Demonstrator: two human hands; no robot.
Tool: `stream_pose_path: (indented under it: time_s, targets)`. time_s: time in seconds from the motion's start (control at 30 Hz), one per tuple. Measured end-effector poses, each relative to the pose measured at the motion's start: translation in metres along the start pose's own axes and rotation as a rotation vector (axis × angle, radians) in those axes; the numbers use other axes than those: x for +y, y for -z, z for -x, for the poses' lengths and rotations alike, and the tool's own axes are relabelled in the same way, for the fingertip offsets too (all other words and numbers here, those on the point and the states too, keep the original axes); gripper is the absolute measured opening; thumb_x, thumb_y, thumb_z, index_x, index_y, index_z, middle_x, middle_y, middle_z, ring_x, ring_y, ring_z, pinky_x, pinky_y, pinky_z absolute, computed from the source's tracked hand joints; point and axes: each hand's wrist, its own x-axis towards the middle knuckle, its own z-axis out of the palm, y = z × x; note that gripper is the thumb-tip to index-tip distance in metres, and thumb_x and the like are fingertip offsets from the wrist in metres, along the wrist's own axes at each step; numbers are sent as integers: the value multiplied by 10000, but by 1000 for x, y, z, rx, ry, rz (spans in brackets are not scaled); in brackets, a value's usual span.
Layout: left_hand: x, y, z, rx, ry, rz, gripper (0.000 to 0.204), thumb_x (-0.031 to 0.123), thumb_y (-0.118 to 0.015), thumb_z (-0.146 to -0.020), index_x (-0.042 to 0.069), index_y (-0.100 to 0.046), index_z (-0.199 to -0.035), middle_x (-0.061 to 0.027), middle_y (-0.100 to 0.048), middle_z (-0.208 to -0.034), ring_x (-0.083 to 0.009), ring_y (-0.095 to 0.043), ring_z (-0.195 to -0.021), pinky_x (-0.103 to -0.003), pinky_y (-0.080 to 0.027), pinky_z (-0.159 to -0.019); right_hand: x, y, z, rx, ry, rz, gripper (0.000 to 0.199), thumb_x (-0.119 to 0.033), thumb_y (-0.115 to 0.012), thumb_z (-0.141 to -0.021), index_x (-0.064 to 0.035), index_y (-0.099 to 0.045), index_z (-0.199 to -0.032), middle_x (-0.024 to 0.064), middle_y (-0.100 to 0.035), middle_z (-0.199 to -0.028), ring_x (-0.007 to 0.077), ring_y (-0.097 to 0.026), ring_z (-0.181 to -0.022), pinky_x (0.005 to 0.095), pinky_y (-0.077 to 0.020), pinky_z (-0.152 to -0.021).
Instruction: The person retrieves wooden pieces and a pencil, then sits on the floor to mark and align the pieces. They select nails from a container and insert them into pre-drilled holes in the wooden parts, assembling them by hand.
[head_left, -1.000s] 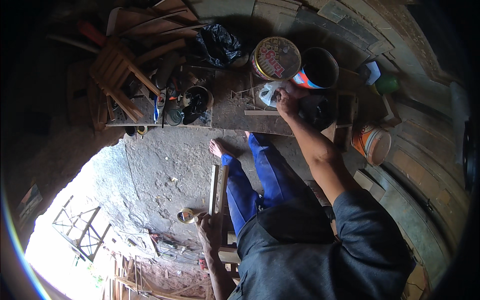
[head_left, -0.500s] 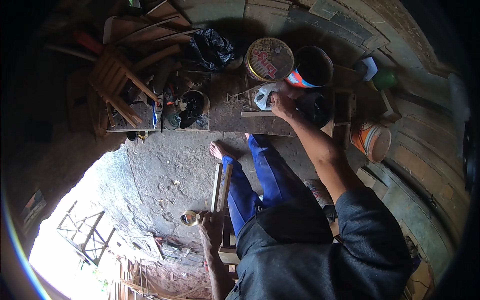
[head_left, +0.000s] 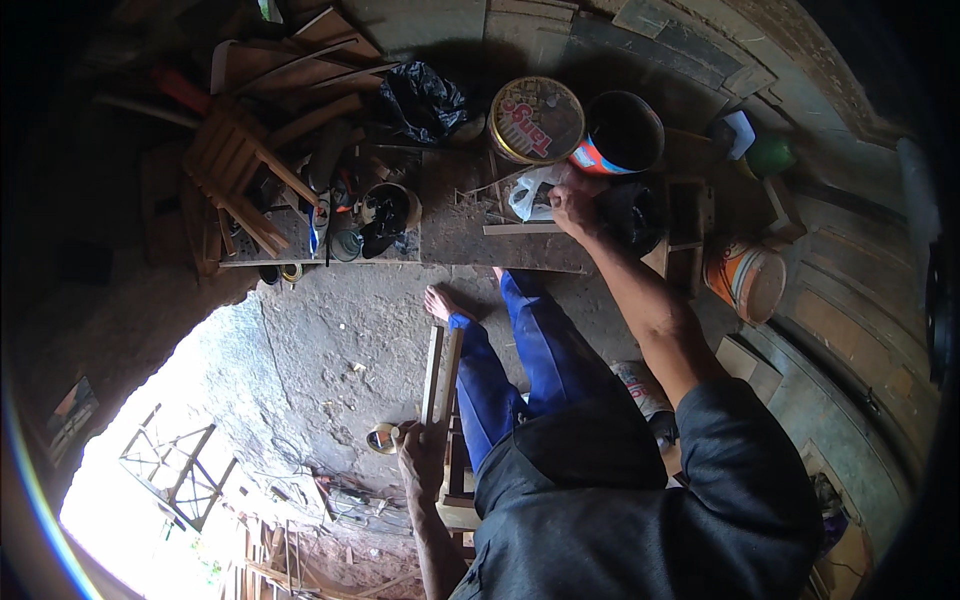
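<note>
Reaching across the cluttered worktop (head_left: 470,235), right hand (head_left: 572,205) pinching a plastic bag (head_left: 528,192) beside empty dark bucket (head_left: 622,132), left hand (head_left: 424,455) gripping wooden strip (head_left: 436,372), bare floor (head_left: 340,330) open leftward

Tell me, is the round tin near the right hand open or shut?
Shut: the tin shows its flat printed lid on top; the right hand is beside it.

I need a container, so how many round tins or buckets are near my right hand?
3: a lidded yellow tin and an open dark tin just beyond the right hand, an orange bucket farther right. Clutter may hide others.
</note>
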Motion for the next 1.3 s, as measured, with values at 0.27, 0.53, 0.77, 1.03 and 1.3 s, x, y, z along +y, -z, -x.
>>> stream_pose_path:
  time_s: [0.27, 0.53, 0.77, 1.03, 1.3]
  targets:
    - [-9, -17, 9, 34, 42, 129, 308, 150, -781, -874, 1, -616, -1087, -217, -596, -1098, -402, -558, -1084, -510, -466, -935, -27, -9, -8, 146, -114, -15, 272, -205, -670, -892, -135, -677, -1155, 191, -703, -1025, 409, -689, -954, 520, -550, -798]
    - [-20, -22, 11, 28, -70, 32, 327, 116, -770, -892, 6, -560, -1117, -216, -607, -1065, -412, -563, -1063, -532, -468, -908, 1, -7, -14, 143, 17, 52, 194, -202, -682, -880, -99, -711, -1042, 173, -702, -1008, 383, -692, -971, 492, -551, -837]
    - [-5, -16, 6, 67, 36, 100, 320, 141, -765, -897, -7, -583, -1115, -221, -613, -1076, -409, -557, -1082, -523, -468, -924, 10, 17, -8, 24, -134, -506, 265, -272, -759, -889, -79, -731, -1070, 109, -702, -742, 267, -699, -693, 399, -550, -630]
    - [-12, -12, 2, 57, 109, 72, 231, 163, -760, -892, -8, -673, -1021, -216, -633, -1070, -395, -566, -1071, -499, -470, -930, -5, 70, 10, -290, -408, -841, 205, -204, -754, -922, -55, -730, -1061, 1, -688, -830, 83, -652, -717, 238, -509, -536]
    - [-18, -22, 8, 109, 58, 84, 186, 162, -750, -902, 12, -679, -988, -185, -641, -1026, -370, -576, -1026, -492, -466, -887, 8, 51, 0, -35, -185, -676, 267, -171, -725, -925, -42, -691, -1157, 56, -729, -928, 176, -696, -801, 312, -561, -618]
